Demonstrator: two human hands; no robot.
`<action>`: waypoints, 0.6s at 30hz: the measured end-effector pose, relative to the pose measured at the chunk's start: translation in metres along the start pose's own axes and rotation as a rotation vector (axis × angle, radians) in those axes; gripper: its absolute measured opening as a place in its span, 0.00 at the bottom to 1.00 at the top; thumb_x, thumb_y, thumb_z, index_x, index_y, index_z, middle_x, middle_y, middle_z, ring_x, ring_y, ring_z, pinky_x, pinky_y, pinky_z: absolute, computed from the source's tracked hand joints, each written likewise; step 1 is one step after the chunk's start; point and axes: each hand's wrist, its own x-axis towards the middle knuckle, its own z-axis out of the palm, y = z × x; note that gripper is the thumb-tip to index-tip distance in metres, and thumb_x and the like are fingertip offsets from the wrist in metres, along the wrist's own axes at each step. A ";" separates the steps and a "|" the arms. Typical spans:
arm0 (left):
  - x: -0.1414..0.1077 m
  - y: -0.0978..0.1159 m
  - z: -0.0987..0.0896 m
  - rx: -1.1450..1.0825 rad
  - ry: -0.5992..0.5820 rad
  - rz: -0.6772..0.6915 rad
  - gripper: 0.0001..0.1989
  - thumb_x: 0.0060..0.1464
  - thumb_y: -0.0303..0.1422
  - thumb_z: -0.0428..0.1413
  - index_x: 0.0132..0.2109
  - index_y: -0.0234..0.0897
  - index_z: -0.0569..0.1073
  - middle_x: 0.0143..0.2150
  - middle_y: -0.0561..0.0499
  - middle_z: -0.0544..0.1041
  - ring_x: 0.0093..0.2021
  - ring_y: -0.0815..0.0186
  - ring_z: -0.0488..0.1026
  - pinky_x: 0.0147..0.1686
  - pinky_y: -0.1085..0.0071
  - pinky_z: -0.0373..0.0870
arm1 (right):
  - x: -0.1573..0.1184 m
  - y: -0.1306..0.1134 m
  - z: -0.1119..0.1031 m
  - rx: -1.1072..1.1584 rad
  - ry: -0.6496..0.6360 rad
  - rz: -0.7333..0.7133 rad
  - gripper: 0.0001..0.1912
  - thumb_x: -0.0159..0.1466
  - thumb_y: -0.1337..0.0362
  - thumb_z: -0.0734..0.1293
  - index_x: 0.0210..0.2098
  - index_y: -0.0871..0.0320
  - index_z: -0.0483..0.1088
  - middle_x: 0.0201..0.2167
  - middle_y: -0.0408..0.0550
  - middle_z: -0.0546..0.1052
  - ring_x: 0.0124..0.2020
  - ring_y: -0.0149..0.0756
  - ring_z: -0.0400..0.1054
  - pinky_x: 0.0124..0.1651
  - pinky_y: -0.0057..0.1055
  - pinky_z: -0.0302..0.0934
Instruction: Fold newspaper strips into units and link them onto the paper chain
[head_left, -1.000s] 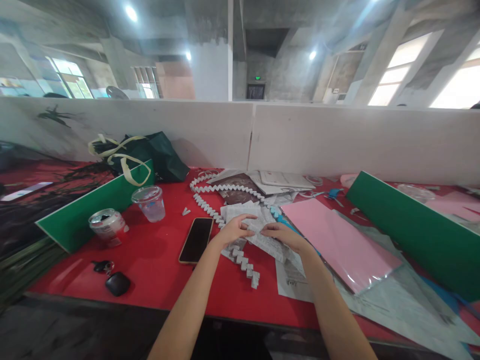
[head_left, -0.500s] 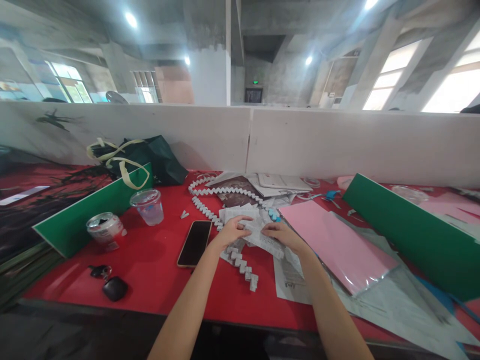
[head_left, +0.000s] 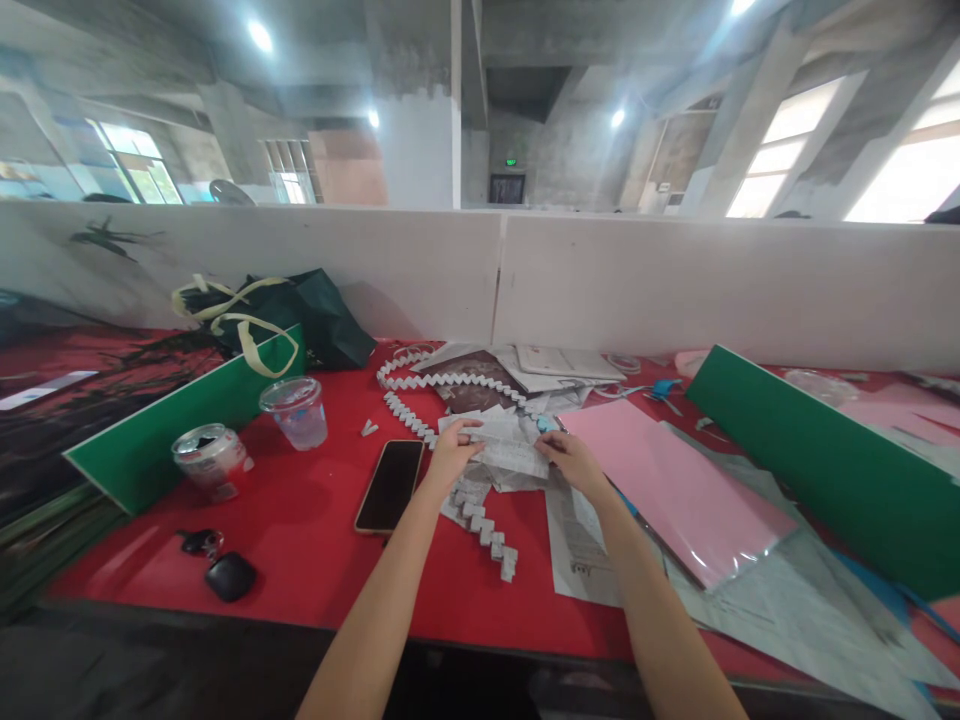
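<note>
Both hands sit wider apart than in the earlier frame, the left hand [head_left: 451, 455] shifted toward 9 o'clock and the right hand [head_left: 574, 462] toward 2 o'clock, with the sheet [head_left: 510, 452] opened flatter between them. Bearings are taken from the sheet, 12 o'clock being away from the person. Sheet located centrally, its long axis running roughly from 9 to 3 o'clock, dipping slightly at the right end; neither hand is clearly nearer, each being at its own end. Left fingers: thumb and forefinger appear to pinch the 9 o'clock edge, the remaining fingers curled and partly hidden. Right fingers: bunched, tips closed on the 3 o'clock edge; exact thumb contact cannot be told. Material: thin, pale grey printed paper, matt, lightly creased, with loose papers of similar stock beneath. Chain [head_left: 480, 520]: small folded paper blocks, stiff and angular in a zigzag; its near end lies toward 6 o'clock, the rest looping out toward 11 o'clock. Blue pieces [head_left: 544, 424] lie at 1 o'clock, close to the right fingertips. Phone [head_left: 390, 487]: flat, glossy, rounded corners, at 8 o'clock. Pink sheet [head_left: 675, 480]: smooth, in a shiny clear sleeve, at 3 o'clock. Cup [head_left: 295, 415]: clear, tapered, at 9 o'clock. Table [head_left: 300, 560]: red, smooth surface.
</note>
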 end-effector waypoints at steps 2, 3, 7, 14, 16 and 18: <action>0.000 0.000 -0.001 -0.004 0.019 -0.001 0.21 0.38 0.32 0.63 0.43 0.35 0.70 0.18 0.60 0.63 0.21 0.73 0.64 0.23 0.78 0.58 | 0.001 0.002 -0.001 -0.025 0.061 -0.020 0.13 0.53 0.53 0.65 0.25 0.57 0.69 0.20 0.41 0.68 0.23 0.32 0.60 0.26 0.27 0.54; 0.000 0.000 -0.001 -0.006 0.021 -0.005 0.21 0.38 0.32 0.63 0.43 0.35 0.70 0.19 0.59 0.64 0.22 0.72 0.65 0.23 0.78 0.59 | 0.002 0.002 -0.001 -0.037 0.087 -0.033 0.12 0.54 0.54 0.65 0.26 0.56 0.69 0.20 0.42 0.68 0.23 0.32 0.60 0.27 0.28 0.55; -0.003 0.006 -0.001 -0.005 -0.007 -0.026 0.18 0.40 0.28 0.60 0.42 0.35 0.70 0.21 0.58 0.65 0.23 0.73 0.65 0.23 0.79 0.58 | 0.002 -0.002 -0.001 -0.067 0.175 -0.106 0.10 0.56 0.56 0.64 0.29 0.56 0.69 0.25 0.44 0.71 0.29 0.35 0.64 0.34 0.31 0.57; -0.017 0.015 0.004 0.114 -0.355 -0.068 0.16 0.42 0.24 0.56 0.41 0.35 0.75 0.23 0.56 0.66 0.23 0.73 0.63 0.23 0.77 0.56 | -0.003 -0.010 0.001 -0.123 0.217 -0.229 0.16 0.60 0.60 0.60 0.48 0.54 0.63 0.33 0.45 0.71 0.25 0.32 0.63 0.31 0.30 0.56; -0.017 0.012 0.009 0.155 -0.382 -0.021 0.14 0.44 0.26 0.56 0.41 0.35 0.76 0.25 0.54 0.69 0.26 0.71 0.65 0.25 0.76 0.58 | -0.005 -0.013 0.001 -0.113 0.208 -0.228 0.16 0.60 0.60 0.60 0.48 0.54 0.63 0.33 0.45 0.71 0.23 0.31 0.62 0.28 0.29 0.55; -0.016 0.007 0.015 0.177 -0.367 0.044 0.11 0.46 0.30 0.57 0.39 0.33 0.76 0.30 0.50 0.74 0.31 0.68 0.68 0.31 0.74 0.61 | -0.007 -0.017 0.003 -0.093 0.205 -0.249 0.15 0.60 0.60 0.60 0.48 0.54 0.64 0.33 0.46 0.72 0.26 0.32 0.64 0.30 0.29 0.56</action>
